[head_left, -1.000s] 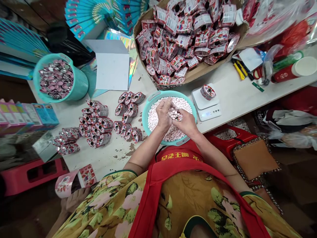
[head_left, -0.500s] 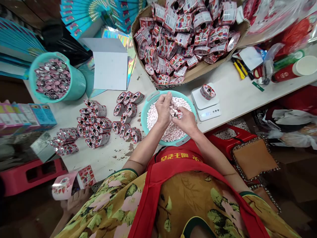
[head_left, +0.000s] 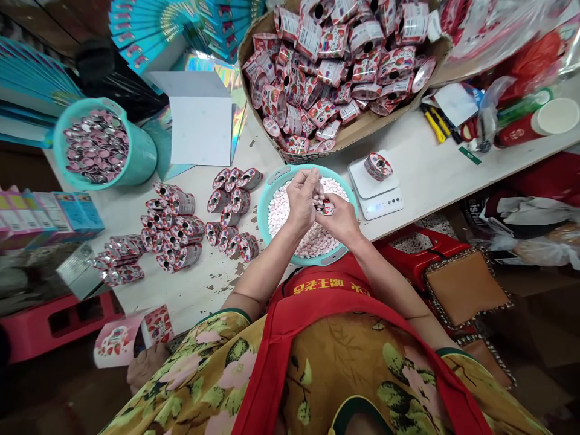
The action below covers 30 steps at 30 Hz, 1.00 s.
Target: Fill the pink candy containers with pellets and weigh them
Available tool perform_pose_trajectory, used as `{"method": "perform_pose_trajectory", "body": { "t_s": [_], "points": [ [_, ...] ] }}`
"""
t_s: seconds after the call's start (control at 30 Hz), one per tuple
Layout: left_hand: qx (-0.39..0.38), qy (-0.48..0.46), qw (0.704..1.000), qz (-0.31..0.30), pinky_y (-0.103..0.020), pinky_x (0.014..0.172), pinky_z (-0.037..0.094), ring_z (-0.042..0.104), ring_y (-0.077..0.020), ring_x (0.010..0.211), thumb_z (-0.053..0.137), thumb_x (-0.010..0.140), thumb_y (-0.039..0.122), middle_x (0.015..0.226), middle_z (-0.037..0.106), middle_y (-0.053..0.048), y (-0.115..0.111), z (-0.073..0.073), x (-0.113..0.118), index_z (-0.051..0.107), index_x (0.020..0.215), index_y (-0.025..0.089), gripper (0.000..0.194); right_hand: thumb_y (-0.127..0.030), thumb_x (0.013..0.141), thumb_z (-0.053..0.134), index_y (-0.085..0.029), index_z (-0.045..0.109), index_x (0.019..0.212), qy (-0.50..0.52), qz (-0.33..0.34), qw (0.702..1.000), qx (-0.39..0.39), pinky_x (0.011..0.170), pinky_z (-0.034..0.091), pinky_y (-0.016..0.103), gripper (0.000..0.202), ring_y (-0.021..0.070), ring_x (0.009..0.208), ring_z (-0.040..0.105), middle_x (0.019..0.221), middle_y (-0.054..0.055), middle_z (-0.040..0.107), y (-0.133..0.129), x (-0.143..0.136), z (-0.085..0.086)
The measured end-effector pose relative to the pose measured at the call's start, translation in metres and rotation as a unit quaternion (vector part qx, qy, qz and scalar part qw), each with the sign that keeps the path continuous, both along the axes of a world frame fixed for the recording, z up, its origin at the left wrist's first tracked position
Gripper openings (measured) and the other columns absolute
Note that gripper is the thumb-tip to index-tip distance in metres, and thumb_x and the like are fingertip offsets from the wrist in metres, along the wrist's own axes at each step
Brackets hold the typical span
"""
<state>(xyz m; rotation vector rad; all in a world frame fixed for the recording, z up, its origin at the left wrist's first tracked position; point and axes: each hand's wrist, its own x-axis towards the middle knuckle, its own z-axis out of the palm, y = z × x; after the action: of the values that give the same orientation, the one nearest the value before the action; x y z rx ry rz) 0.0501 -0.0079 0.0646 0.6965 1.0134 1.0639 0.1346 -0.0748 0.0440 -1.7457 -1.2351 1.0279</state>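
Observation:
Over a turquoise basin [head_left: 263,226] of small pale pink candies [head_left: 278,211], my two hands are close together. My left hand [head_left: 301,198] is curled around a few candies, which show at its fingertips. Just to its right, my right hand [head_left: 341,219] grips a small printed pouch [head_left: 327,208]; the candies sit at the mouth of that pouch. Fingers cover most of the pouch. Right of the basin, another pouch [head_left: 378,167] stands on a white digital scale [head_left: 374,190].
Pouches [head_left: 176,232] stand in groups to the left. Behind the basin is a cardboard box [head_left: 357,136] heaped with pouches. A turquoise bucket [head_left: 144,160] of small lids stands at the left. Another person's hand [head_left: 145,367] is at a pink printed carton [head_left: 113,344], lower left.
My hands stay nearly in place above the basin, with candies at the pouch mouth in both frames. The other person's hand has shifted slightly right at the pink carton.

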Motion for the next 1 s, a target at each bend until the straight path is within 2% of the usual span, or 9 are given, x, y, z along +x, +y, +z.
{"method": "perform_pose_trajectory", "body": {
  "t_s": [0.13,0.3,0.5,0.67,0.73,0.83,0.87,0.93,1.0],
  "points": [
    [-0.006,0.002,1.0,-0.008,-0.017,0.039,0.025,0.032,-0.0029,0.039,0.077,0.086,0.045,0.049,0.034,0.011,-0.001,0.004,0.001,0.047,0.072,0.019,0.042,-0.027,0.071,0.071,-0.021,0.07,0.102,0.017,-0.013,1.0,0.016,0.089,0.051,0.036,0.032,0.0241,0.096,0.069,0.104,0.004,0.075,-0.002,-0.001,-0.003],
    [0.026,0.02,0.999,-0.022,-0.017,0.039,0.027,0.037,-0.0034,0.041,0.078,0.084,0.044,0.048,0.036,0.01,-0.005,0.0,0.001,0.049,0.072,0.019,0.04,-0.027,0.072,0.071,-0.021,0.07,0.099,0.021,-0.01,1.0,0.015,0.085,0.051,0.034,0.028,0.0231,0.092,0.068,0.099,0.003,0.074,-0.005,0.0,-0.006],
    [0.042,0.006,0.999,-0.025,-0.017,0.036,0.024,0.029,-0.0023,0.036,0.082,0.081,0.042,0.047,0.032,0.012,-0.014,0.003,0.005,0.05,0.071,0.019,0.041,-0.024,0.073,0.072,-0.02,0.071,0.102,0.018,-0.005,1.0,0.021,0.088,0.051,0.034,0.03,0.0226,0.094,0.068,0.1,0.003,0.074,-0.007,0.002,-0.009],
    [-0.043,-0.032,0.999,-0.007,-0.014,0.034,0.021,0.024,-0.002,0.035,0.075,0.088,0.037,0.047,0.025,0.012,0.008,0.014,-0.012,0.051,0.075,0.019,0.033,-0.024,0.072,0.073,-0.022,0.072,0.109,0.085,-0.014,0.996,0.029,0.097,0.052,0.035,0.037,0.0217,0.101,0.068,0.109,0.002,0.074,-0.014,0.008,-0.005],
    [-0.092,-0.051,0.994,0.033,-0.012,0.036,0.027,0.03,-0.0021,0.037,0.066,0.095,0.036,0.048,0.03,0.01,0.024,0.006,-0.026,0.051,0.076,0.019,0.029,-0.026,0.071,0.075,-0.023,0.072,0.109,0.117,-0.016,0.993,0.028,0.096,0.052,0.036,0.038,0.0212,0.099,0.069,0.108,0.001,0.074,-0.021,0.014,-0.002],
    [-0.202,-0.01,0.977,0.069,-0.01,0.044,0.039,0.043,-0.0025,0.043,0.054,0.1,0.028,0.053,0.044,0.007,0.038,-0.017,-0.042,0.05,0.077,0.018,0.026,-0.031,0.068,0.079,-0.023,0.073,0.108,0.16,-0.036,0.986,0.011,0.092,0.054,0.036,0.041,0.0206,0.094,0.069,0.106,0.001,0.075,-0.037,0.03,0.0],
    [-0.242,0.016,0.969,0.045,-0.01,0.043,0.039,0.044,-0.0029,0.044,0.053,0.099,0.026,0.055,0.046,0.006,0.038,-0.026,-0.044,0.051,0.077,0.017,0.024,-0.033,0.068,0.08,-0.023,0.073,0.108,0.172,-0.049,0.984,0.006,0.09,0.055,0.036,0.042,0.0206,0.093,0.069,0.106,0.002,0.075,-0.044,0.037,0.0],
    [-0.28,0.058,0.957,-0.052,-0.011,0.038,0.029,0.04,-0.003,0.041,0.056,0.095,0.024,0.056,0.047,0.005,0.033,-0.04,-0.041,0.054,0.079,0.016,0.017,-0.035,0.066,0.083,-0.022,0.073,0.108,0.189,-0.087,0.978,0.001,0.088,0.055,0.035,0.045,0.0208,0.091,0.069,0.104,0.002,0.075,-0.058,0.052,-0.002],
    [-0.24,0.087,0.953,-0.164,-0.013,0.037,0.018,0.032,-0.0025,0.04,0.062,0.09,0.027,0.059,0.045,0.005,0.029,-0.049,-0.026,0.057,0.081,0.015,0.016,-0.037,0.065,0.085,-0.021,0.073,0.108,0.195,-0.138,0.971,0.003,0.087,0.056,0.035,0.047,0.0212,0.091,0.07,0.104,0.003,0.076,-0.072,0.07,-0.005]
  ]
}}
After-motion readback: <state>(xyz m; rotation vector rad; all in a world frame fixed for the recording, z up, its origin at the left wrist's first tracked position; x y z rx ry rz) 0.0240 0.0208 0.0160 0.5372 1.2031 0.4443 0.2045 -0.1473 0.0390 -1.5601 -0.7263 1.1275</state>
